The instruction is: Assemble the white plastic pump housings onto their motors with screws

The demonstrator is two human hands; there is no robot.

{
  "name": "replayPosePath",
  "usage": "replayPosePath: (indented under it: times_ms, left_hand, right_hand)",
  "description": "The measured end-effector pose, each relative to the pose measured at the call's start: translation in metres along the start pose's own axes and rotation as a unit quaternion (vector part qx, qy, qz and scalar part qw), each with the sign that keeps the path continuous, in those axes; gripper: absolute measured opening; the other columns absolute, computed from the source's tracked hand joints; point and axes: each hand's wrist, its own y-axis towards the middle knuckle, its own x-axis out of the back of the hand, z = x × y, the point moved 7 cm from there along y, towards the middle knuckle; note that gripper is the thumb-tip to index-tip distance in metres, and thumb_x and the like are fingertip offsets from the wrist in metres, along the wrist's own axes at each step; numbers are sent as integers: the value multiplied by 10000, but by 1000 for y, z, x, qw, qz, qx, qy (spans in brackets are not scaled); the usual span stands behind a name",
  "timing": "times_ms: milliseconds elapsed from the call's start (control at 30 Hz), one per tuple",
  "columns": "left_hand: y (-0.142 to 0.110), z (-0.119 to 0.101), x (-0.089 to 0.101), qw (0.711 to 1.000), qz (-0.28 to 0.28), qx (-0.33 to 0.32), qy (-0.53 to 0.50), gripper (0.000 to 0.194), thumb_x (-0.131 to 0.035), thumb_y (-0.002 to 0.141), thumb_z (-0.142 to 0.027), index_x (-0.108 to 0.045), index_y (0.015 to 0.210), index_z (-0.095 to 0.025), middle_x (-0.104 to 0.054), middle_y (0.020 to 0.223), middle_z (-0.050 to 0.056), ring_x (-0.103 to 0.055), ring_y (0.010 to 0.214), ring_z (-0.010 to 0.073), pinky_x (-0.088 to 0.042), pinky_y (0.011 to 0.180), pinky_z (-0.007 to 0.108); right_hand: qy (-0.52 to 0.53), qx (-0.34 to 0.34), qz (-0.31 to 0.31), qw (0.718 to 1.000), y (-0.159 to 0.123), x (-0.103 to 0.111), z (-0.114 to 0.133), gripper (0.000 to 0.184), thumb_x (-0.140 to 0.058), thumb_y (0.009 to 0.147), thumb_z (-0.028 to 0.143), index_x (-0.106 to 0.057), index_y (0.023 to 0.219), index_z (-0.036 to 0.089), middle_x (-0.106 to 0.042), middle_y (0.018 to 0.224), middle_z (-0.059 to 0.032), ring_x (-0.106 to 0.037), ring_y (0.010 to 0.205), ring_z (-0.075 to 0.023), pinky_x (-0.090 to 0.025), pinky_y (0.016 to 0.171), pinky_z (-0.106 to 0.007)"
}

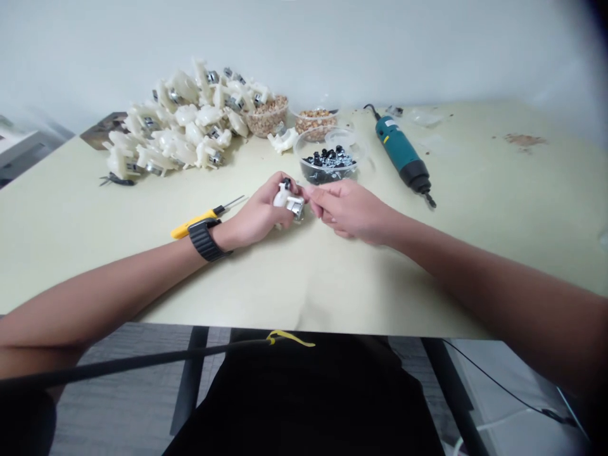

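My left hand (259,212), with a dark watch on its wrist, is closed around a white plastic housing (283,197). A silvery metal part, like a small motor (296,208), is set in the housing, and a small black piece (285,183) shows at its top. My right hand (349,206) is pinched at the housing's right side, its fingertips close to the left hand's fingers. Whatever lies between those fingertips is too small to make out. Just behind both hands stands a clear round tub (327,161) of screws and small black parts.
A heap of similar white housings (185,126) covers the back left. Two tubs of small brownish parts (268,117) (316,123) stand behind. At right lies a green electric screwdriver (401,152); a yellow-handled screwdriver (194,223) lies by my left wrist. Black pliers (117,180) sit far left.
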Motion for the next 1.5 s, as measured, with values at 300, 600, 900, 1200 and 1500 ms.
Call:
replayPosePath:
  times_ms: [300, 600, 900, 1200, 1500]
  left_hand:
    - [-5, -6, -18, 977, -15, 38, -210, 327, -656, 657, -125, -478, 916, -216, -647, 1007, 40, -615, 923, 188, -501, 824, 359]
    - [0, -18, 15, 980, -41, -144, 129, 299, -829, 907, -422, -708, 1116, -246, -681, 1241, 73, -594, 1182, 230, -487, 1004, 333]
    - [2, -16, 19, 960, 26, -144, 238, 395, -863, 876, -543, -742, 1018, -195, -743, 968, 64, -619, 881, 177, -502, 872, 320]
    - [0, -10, 17, 968, 22, -121, 217, 390, -834, 907, -546, -722, 949, -175, -698, 881, 51, -566, 789, 141, -463, 747, 282]
    - [-2, -13, 14, 966, 27, -133, 219, 385, -827, 921, -525, -702, 935, -162, -681, 861, 42, -557, 765, 121, -467, 707, 256]
  right_hand:
    - [-85, 191, -152, 966, -8, 5, 18, 202, -782, 918, 294, -746, 1085, 186, -763, 1099, -52, -654, 998, -214, -481, 918, -342]
    - [-210, 200, -154, 945, -19, 31, 24, 226, -665, 862, 191, -781, 1055, 204, -785, 1111, -71, -688, 1049, -282, -495, 968, -419]
    - [-218, 205, -112, 948, -17, 30, 20, 282, -642, 854, 172, -808, 1082, 192, -795, 1130, -77, -700, 1080, -276, -506, 969, -412]
    - [-169, 154, -111, 967, -12, 34, 8, 239, -705, 890, 195, -834, 1091, 199, -795, 1073, -72, -706, 954, -247, -527, 864, -392]
    - [-122, 150, -113, 975, -10, 35, 6, 146, -816, 891, 256, -855, 1022, 205, -782, 998, -46, -715, 939, -240, -547, 921, -395]
